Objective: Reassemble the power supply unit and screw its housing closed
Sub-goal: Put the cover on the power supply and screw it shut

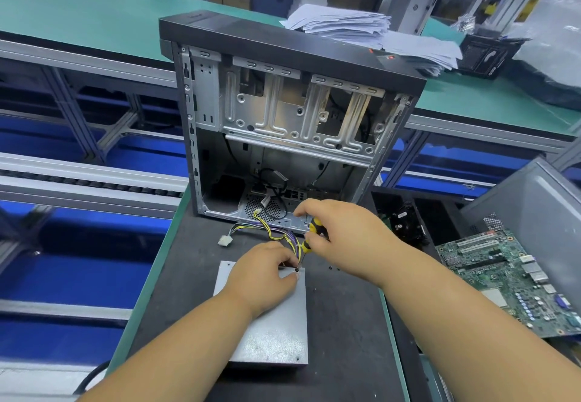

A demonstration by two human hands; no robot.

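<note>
The grey metal power supply unit (276, 332) lies flat on the dark mat in front of me. Its bundle of yellow, purple and black wires (276, 231) runs from its far right corner toward a white connector (224, 240). My right hand (342, 231) grips a yellow-and-black screwdriver (309, 238), whose tip stands on a screw at the unit's far right corner. My left hand (261, 276) rests on the housing lid, its fingertips pinching the screw (297, 270) at the tip.
An open, empty computer case (283, 124) stands upright just behind the unit. A green motherboard (515, 279) lies in a grey bin at the right, with a black fan (405, 222) beside it. Stacked papers (361, 30) lie behind the case. Two small screws (334, 267) lie on the mat.
</note>
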